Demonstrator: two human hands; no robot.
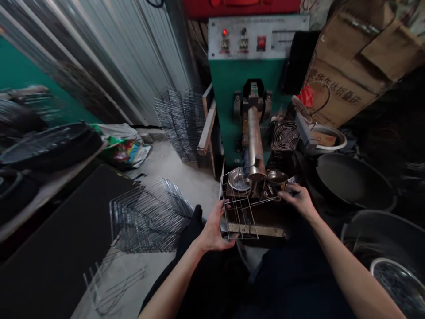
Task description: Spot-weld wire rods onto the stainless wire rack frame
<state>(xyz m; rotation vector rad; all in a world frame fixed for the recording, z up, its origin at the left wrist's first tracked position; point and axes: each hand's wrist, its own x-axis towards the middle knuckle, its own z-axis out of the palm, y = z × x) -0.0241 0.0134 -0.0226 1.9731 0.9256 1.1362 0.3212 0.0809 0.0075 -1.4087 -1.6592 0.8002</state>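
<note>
My left hand [214, 228] grips a wire rack [237, 206] by its left side, thumb and fingers around the thin metal wires. The rack is held tilted in front of a green spot-welding-like machine [229, 102], just below its copper-coloured cylindrical arm [255, 141]. My right hand [297, 199] is closed near the right end of a wire running out from the rack; its fingertips pinch something small that I cannot make out clearly. Close by it is a small metal bowl [277, 177]. Behind the rack sits a shiny metal dish [238, 179].
Stacked wire racks [142, 217] stand on the floor at left, with another stack [181, 124] beside the machine. Loose bent wires [116, 288] lie front left. A dark round pan [355, 181], a white basin [328, 137] and a cardboard box [345, 93] are at right.
</note>
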